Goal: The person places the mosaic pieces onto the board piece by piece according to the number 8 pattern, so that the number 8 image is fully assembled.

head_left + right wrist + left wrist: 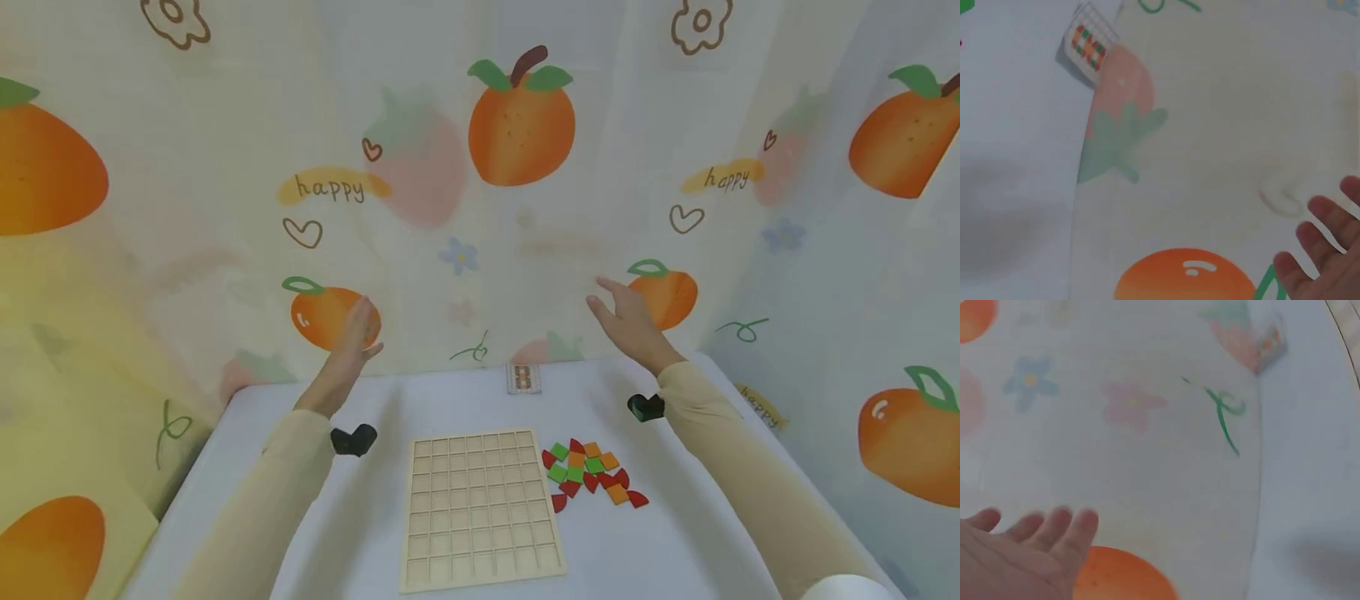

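Both hands are raised above the far part of the table and hold nothing. The left hand (pixel 347 357) has its fingers extended upward; in the left wrist view the hand (pixel 1029 559) shows its palm and spread fingertips. In the head view the right hand (pixel 632 323) reaches up and inward with fingers apart, and the right wrist view shows the same hand (pixel 1329 250) with relaxed, separated fingers. Below and between them lies a wooden grid board (pixel 480 508). Right of the board is a loose group of red, green and orange pieces (pixel 575 474).
A small patterned card (pixel 523 378) stands or lies at the table's back edge, also in the right wrist view as a card (pixel 1088 44). A curtain (pixel 480 250) printed with fruit hangs behind the white table (pixel 457 408).
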Tool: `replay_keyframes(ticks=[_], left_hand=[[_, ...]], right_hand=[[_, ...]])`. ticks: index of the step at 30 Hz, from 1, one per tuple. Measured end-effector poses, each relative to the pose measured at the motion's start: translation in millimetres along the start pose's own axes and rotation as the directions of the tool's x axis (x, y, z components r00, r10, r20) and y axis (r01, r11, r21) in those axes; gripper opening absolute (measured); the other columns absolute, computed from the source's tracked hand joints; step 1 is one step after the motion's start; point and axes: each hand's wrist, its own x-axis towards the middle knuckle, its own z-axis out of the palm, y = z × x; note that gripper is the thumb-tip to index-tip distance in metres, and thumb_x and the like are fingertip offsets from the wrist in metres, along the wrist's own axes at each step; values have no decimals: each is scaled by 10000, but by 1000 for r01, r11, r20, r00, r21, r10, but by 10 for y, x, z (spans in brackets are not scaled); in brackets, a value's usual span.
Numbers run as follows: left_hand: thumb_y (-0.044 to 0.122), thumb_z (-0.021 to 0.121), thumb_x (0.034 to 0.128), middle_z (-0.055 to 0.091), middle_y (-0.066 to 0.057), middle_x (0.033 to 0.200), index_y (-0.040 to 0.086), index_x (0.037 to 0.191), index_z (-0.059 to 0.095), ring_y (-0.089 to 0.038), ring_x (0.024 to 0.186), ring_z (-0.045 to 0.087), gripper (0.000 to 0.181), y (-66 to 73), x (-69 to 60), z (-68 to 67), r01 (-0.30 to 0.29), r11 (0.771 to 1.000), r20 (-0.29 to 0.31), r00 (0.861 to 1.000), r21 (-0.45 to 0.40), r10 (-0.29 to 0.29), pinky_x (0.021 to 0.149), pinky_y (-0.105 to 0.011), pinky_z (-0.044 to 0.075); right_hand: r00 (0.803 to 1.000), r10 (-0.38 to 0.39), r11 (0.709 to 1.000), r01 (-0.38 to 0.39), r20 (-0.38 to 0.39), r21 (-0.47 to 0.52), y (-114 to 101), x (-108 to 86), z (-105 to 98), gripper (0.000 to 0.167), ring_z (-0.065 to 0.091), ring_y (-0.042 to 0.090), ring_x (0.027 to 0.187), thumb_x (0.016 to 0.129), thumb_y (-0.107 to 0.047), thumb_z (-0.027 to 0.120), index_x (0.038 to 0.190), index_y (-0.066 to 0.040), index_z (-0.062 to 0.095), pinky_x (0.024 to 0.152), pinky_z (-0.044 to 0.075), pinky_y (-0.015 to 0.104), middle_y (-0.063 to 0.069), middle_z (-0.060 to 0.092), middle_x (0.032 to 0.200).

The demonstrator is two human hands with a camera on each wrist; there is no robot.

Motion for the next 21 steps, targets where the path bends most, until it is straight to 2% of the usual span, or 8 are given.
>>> replay_keyframes(ticks=[2,4,7,10,11,16,19,21], left_hand=[[656,228,1036,61,-139,1719,149,1629,-85,-361,1582,155,841,-109,-161,-23,-2,976,30,1000,-218,9,1304,-536,170],[650,240,1039,192,-132,1692,132,1632,-18,-319,1560,247,828,-252,-309,-38,-2,919,57,998,-395,27,1310,-458,192],[586,278,1063,360,-118,1600,88,1612,70,-264,1496,372,770,-500,-484,-34,0,780,76,995,-626,61,1304,-401,198],[526,299,1080,441,-84,1537,97,1587,131,-229,1447,441,685,-783,-612,-20,13,614,96,990,-790,103,1309,-393,143],[509,307,1085,456,-89,1529,104,1575,159,-238,1445,448,652,-885,-651,-7,22,548,102,988,-836,116,1313,-396,116],[460,291,1101,457,-157,1539,100,1505,299,-306,1461,438,541,-1375,-819,104,74,299,126,980,-951,157,1316,-396,2],[446,318,1101,465,-183,1526,77,1471,359,-332,1447,451,524,-1572,-868,183,89,193,116,984,-977,134,1323,-394,-23],[443,351,1096,470,-192,1516,73,1461,380,-342,1442,455,520,-1662,-882,231,81,144,97,990,-986,103,1329,-399,-16]], right_hand=[[999,27,995,-31,46,96,16,-127,-65,672,323,425,1494,1079,-480,380,1538,10,350,1245,259,624,225,368,1605],[993,51,984,-67,102,164,49,-282,-89,647,364,413,1473,1079,-493,378,1509,-11,410,1234,282,630,211,423,1571],[982,60,976,-95,178,197,100,-511,-47,576,436,404,1422,1083,-465,396,1456,-38,498,1213,319,639,203,522,1494],[971,64,978,-107,231,177,173,-669,79,480,520,388,1341,1077,-417,449,1381,-69,578,1168,392,634,190,615,1394],[967,68,980,-111,247,167,206,-714,132,452,544,385,1314,1074,-401,467,1359,-75,596,1150,420,627,185,638,1362],[947,91,987,-128,307,101,396,-884,412,385,622,326,1163,1049,-362,541,1282,-77,655,1020,561,517,163,687,1280],[941,108,989,-136,320,65,488,-946,545,359,633,260,1074,1035,-329,575,1258,-63,668,948,596,453,146,702,1227],[936,124,987,-151,328,57,532,-976,614,341,629,223,1041,1028,-299,590,1253,-55,668,925,602,430,131,707,1198]])
